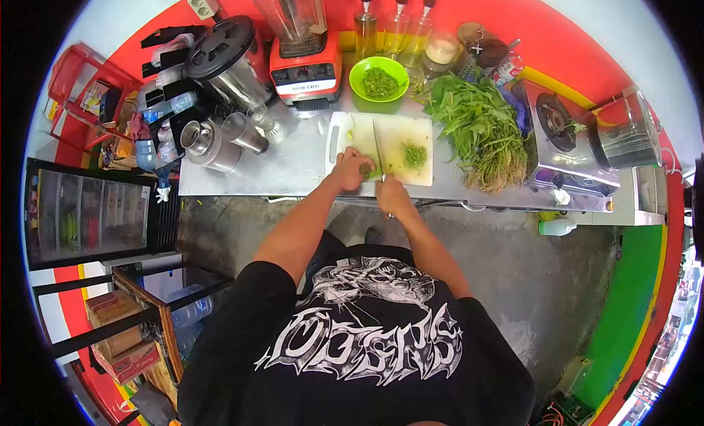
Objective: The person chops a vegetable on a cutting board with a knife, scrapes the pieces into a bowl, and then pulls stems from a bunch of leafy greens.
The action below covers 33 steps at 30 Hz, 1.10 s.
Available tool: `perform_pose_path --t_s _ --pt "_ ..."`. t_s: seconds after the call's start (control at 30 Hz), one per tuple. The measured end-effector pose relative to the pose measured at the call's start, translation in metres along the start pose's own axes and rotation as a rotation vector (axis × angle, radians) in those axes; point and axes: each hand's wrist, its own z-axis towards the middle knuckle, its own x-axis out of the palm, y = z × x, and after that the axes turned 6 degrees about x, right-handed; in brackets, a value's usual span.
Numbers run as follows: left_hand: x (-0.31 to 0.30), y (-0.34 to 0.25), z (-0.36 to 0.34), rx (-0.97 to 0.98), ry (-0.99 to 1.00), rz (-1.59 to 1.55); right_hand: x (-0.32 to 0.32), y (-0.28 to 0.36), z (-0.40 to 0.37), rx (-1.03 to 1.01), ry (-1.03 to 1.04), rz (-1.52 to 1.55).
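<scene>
A white cutting board (pixel 345 122) lies near the table's front edge. My right hand (pixel 394 196) is wrapped around the handle of a kitchen knife (pixel 378 144), whose blade points away from me across the board. Just left of the blade, the curled fingers of my left hand (pixel 353 169) press on some leafy greens (pixel 373 174), mostly hidden beneath them. Right of the knife sits a small heap of chopped greens (pixel 414 156). Behind the board, a lime-green bowl (pixel 379 103) holds more chopped greens (pixel 380 83).
A large bunch of leafy greens with roots (pixel 473 133) lies right of the board, beside a gas stove (pixel 561 144). A red blender (pixel 306 67), a steel shaker (pixel 246 133) and pump bottles (pixel 396 26) stand behind and to the left on the metal table (pixel 293 162).
</scene>
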Motion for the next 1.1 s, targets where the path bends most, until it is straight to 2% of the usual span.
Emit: perform_pose_path --t_s 0.07,0.17,0.27,0.37,0.5,0.6,0.7,0.77,0.83,0.9,1.03,1.1 --pt "-0.005 -0.003 -0.001 0.002 0.033 -0.017 0.004 -0.004 0.002 -0.086 -0.099 -0.137" --pt "0.007 0.006 -0.001 0.017 -0.013 -0.011 0.016 -0.016 -0.007 -0.058 -0.152 -0.146" --pt "0.010 0.007 0.000 -0.004 -0.084 -0.008 0.016 -0.011 -0.001 -0.026 -0.159 -0.152" --pt "0.001 0.000 -0.002 0.016 -0.014 -0.014 0.004 0.003 0.000 -0.014 -0.076 -0.141" --pt "0.003 0.001 -0.002 -0.037 -0.019 -0.012 0.016 -0.010 0.000 -0.044 -0.134 -0.177" --pt "0.011 0.009 0.004 -0.027 -0.033 -0.018 0.017 -0.012 -0.002 0.015 -0.137 -0.116" --pt "0.011 0.008 0.002 -0.035 -0.010 -0.001 0.005 0.005 -0.004 0.064 -0.053 -0.041" --pt "-0.002 0.003 0.005 -0.028 0.015 0.034 0.001 0.006 0.004 0.012 -0.054 -0.094" --pt "-0.002 0.001 0.000 -0.014 0.023 0.016 0.007 0.003 0.000 0.063 -0.036 -0.058" --pt "-0.001 0.001 -0.002 -0.012 0.014 0.010 0.013 -0.005 -0.010 -0.032 -0.140 -0.174" --pt "-0.003 -0.001 -0.001 0.037 -0.033 -0.003 0.019 -0.009 0.005 -0.025 -0.189 -0.117" --pt "-0.001 -0.001 -0.003 -0.014 -0.036 -0.027 0.017 -0.005 0.012 -0.065 -0.162 -0.108"
